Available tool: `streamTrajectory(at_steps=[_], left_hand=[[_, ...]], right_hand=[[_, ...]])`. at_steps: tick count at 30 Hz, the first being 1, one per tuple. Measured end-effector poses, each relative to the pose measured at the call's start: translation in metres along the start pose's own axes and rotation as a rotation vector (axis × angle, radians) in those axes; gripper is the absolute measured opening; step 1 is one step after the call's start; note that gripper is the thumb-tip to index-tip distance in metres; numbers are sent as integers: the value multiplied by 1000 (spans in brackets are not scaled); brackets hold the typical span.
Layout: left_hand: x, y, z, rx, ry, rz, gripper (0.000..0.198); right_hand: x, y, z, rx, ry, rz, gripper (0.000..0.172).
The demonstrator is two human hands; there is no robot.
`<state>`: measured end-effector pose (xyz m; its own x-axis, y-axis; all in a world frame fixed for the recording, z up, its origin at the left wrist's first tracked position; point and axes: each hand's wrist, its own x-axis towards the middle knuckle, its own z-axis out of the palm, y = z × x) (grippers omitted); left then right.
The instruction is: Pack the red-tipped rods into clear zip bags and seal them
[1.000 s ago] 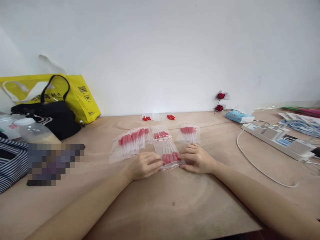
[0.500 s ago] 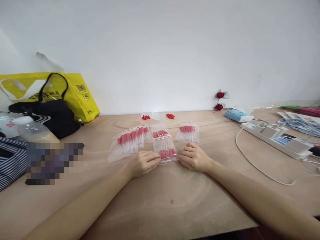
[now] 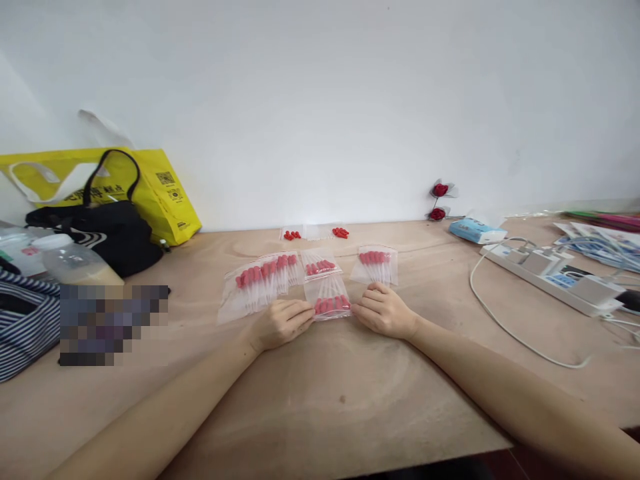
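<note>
A clear zip bag (image 3: 327, 291) lies in front of me, its opening turned towards me. In it are white sticks with red tips (image 3: 332, 305) lined up near the opening. My left hand (image 3: 283, 323) is closed, fingertips pinching the bag's left corner. At the right corner, my right hand (image 3: 383, 311) pinches the bag too, fingers curled. Just beyond lies another bag of red-tipped sticks (image 3: 320, 267). Overlapping filled bags (image 3: 260, 280) spread to the left, and one more filled bag (image 3: 375, 263) lies beyond my right hand.
Small red pieces (image 3: 341, 233) and clear plastic lie by the wall. To the left are a yellow bag (image 3: 173, 200), a black bag (image 3: 120, 237) and a bottle (image 3: 83, 260). On the right, a power strip (image 3: 545, 280) with cables lies near a blue tissue pack (image 3: 475, 231).
The bag's near edge has flattened and lies slightly further from me. Both hands have shifted a little, still at its corners.
</note>
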<state>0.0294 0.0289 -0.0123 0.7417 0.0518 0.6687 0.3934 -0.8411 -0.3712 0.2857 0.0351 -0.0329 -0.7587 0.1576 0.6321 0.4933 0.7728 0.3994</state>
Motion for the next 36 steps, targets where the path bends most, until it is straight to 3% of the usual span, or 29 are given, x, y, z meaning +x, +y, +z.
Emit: streamTrajectory(at_steps=[8, 15, 21, 29, 36], left_hand=[[-1, -4, -1, 17, -1, 7, 10], [16, 6, 13, -84, 39, -138, 10], [22, 13, 23, -135, 62, -133, 10], [24, 11, 20, -6, 3, -43, 13], [28, 12, 19, 41, 32, 1, 12]], right_hand=[[7, -5, -3, -6, 50, 72, 22], [17, -14, 0, 49, 81, 219, 22], [24, -21, 3, 66, 115, 252, 21], [23, -22, 3, 79, 112, 263, 21], [27, -25, 1, 30, 119, 225, 18]])
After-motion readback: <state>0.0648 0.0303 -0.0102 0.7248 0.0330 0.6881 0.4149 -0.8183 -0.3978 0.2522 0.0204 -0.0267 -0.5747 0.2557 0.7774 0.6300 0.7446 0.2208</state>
